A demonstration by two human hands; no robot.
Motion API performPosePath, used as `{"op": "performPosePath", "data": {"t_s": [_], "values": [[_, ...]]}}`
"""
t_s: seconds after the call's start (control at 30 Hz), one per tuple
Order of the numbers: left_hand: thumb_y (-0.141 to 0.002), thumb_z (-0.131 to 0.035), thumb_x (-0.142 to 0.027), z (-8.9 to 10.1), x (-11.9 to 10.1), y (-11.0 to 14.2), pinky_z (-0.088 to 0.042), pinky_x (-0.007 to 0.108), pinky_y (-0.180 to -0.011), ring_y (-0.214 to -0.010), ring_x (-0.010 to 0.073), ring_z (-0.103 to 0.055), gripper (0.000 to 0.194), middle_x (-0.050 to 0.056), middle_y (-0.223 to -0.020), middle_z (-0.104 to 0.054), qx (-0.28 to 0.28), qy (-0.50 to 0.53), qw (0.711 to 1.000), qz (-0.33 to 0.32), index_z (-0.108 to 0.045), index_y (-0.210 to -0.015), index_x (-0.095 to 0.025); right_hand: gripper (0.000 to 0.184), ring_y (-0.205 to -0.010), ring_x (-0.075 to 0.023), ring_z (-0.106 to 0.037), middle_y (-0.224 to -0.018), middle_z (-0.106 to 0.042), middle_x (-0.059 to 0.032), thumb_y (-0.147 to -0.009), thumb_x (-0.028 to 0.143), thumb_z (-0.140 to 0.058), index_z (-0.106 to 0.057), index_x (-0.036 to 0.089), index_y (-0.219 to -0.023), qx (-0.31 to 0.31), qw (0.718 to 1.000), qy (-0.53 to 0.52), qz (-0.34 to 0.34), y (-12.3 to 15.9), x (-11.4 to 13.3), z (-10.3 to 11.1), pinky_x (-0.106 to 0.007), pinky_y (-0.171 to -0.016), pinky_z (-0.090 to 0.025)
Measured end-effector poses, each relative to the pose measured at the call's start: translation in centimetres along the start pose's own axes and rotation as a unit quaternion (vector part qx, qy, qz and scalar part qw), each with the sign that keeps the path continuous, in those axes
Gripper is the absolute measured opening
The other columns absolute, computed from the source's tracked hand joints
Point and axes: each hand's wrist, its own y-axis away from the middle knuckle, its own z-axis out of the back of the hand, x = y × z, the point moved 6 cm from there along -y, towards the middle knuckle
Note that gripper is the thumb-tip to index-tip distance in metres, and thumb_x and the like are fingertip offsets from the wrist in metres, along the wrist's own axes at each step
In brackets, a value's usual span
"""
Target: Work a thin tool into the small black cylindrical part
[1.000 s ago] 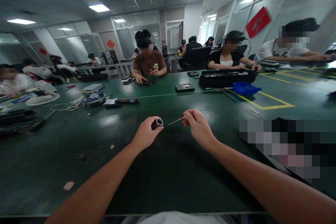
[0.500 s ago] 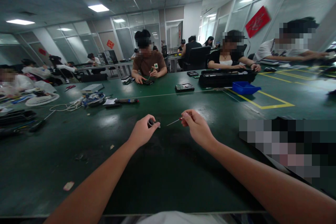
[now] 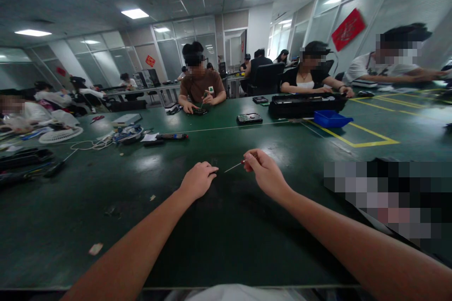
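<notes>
Over the middle of the green table (image 3: 226,235), my left hand (image 3: 197,179) is turned back-up with its fingers closed. A small dark piece (image 3: 213,172) shows under its fingertips; most of it is hidden, so its kind is unclear. My right hand (image 3: 265,171) grips a thin screwdriver (image 3: 233,166) by its red handle. The metal shaft points left and slightly down, its tip a short gap from my left fingertips.
Beyond my hands lie a hard drive (image 3: 249,118), a blue tray (image 3: 332,119) and a long black casing (image 3: 306,105). A bundle of cables (image 3: 127,134) and a dark pen-shaped tool (image 3: 172,136) are at left. A co-worker (image 3: 202,85) sits opposite.
My left hand has rolled over, so the round black thing with a pale rim that showed in it is now mostly covered. My right hand and the screwdriver have barely moved.
</notes>
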Motion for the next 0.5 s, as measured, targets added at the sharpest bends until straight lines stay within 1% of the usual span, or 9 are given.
{"op": "performPosePath", "data": {"t_s": [0.23,0.5], "values": [[-0.092,-0.053,-0.027,-0.1,0.7,-0.3,-0.044,0.037,-0.097,-0.11,0.0225,-0.057,0.027,0.004,-0.12,-0.066,-0.003,0.032,0.999,0.008,-0.069,-0.114,-0.023,0.025,-0.074,-0.0175,-0.061,-0.078,-0.063,-0.0017,-0.094,0.043,-0.047,-0.06,0.021,-0.093,0.01,1.0,-0.004,0.0,0.1,0.0,-0.3,-0.033,-0.069,-0.047],[-0.091,-0.053,-0.028,-0.1,1.4,-0.5,-0.044,0.035,-0.097,-0.105,0.0213,-0.059,0.026,0.006,-0.111,-0.068,-0.006,0.047,0.999,0.018,-0.071,-0.109,-0.022,0.026,-0.073,-0.0171,-0.061,-0.078,-0.063,-0.0015,-0.094,0.042,-0.046,-0.06,0.021,-0.094,0.019,1.0,0.001,0.001,0.1,0.0,-0.3,-0.032,-0.068,-0.047]]}}
